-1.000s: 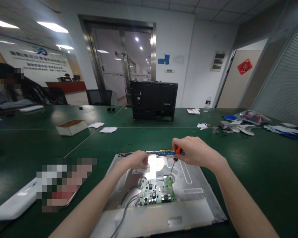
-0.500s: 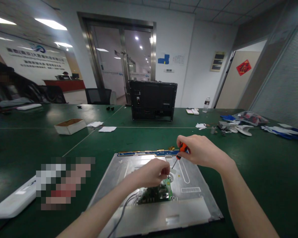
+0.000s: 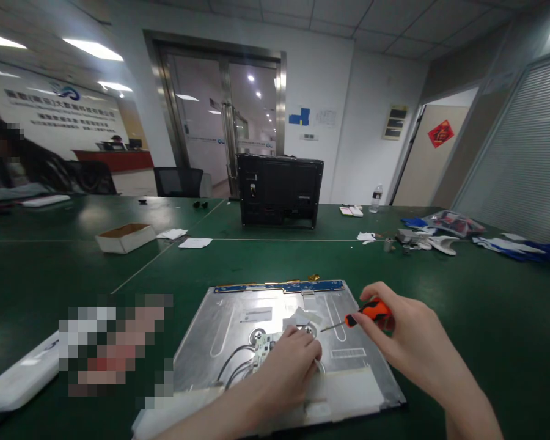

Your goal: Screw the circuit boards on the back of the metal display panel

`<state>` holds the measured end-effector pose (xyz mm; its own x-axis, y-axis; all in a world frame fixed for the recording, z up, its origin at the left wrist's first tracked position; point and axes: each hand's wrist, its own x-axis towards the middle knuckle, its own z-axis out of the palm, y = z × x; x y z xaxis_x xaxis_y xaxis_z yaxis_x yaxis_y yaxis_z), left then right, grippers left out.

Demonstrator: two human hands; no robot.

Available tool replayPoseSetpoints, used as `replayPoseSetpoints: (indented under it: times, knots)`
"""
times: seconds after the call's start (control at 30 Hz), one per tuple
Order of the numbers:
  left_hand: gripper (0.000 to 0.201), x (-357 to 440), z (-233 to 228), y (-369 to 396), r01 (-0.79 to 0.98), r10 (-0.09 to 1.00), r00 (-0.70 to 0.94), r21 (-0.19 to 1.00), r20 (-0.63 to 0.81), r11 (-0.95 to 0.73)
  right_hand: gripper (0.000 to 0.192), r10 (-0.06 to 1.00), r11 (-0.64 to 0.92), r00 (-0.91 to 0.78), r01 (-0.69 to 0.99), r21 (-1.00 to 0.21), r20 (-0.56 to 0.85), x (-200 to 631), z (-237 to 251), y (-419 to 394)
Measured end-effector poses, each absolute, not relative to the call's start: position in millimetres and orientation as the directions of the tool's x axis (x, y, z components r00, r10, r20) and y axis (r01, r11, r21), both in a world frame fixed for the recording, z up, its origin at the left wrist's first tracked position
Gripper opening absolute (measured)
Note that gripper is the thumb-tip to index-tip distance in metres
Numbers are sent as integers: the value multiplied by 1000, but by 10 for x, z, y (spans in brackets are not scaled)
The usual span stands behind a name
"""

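Observation:
My right hand grips an orange and black screwdriver, its thin shaft pointing left over the metal panel. The tip is close to my left hand, whose fingers are curled down over the small green circuit board and hide much of it. What those fingers hold, if anything, is hidden. Dark cables run from the board's left side. The board sits on the back of a flat silver display panel lying on the table. A narrow blue circuit strip runs along the panel's far edge.
A black monitor housing stands at the back of the green table. To the left are an open white box and a long white object. Gloves, a plastic bag and small parts lie to the right. A person sits at far left.
My right hand has moved right and toward me, and the screwdriver has tilted from steep to nearly level. My left hand has come down nearer over the circuit board.

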<state>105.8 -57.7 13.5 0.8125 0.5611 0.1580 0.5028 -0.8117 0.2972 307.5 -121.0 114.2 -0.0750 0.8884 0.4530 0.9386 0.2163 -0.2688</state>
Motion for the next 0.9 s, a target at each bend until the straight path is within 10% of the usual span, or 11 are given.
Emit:
replayPoseSetpoints:
  times: [0.33, 0.6, 0.9]
  knots:
    - [3, 1042, 66, -676, 535, 566, 781, 182, 264, -825, 23, 835, 211, 39, 899, -384, 549, 3200, 801, -1335]
    - [6, 995, -113, -919, 456, 392, 855, -129, 340, -881, 27, 795, 256, 150, 796, -548, 588, 3040, 628, -1087]
    - [44, 967, -377, -1040, 500, 386, 853, -337, 352, -797, 19, 740, 356, 117, 768, -533, 662, 2799, 546, -1061]
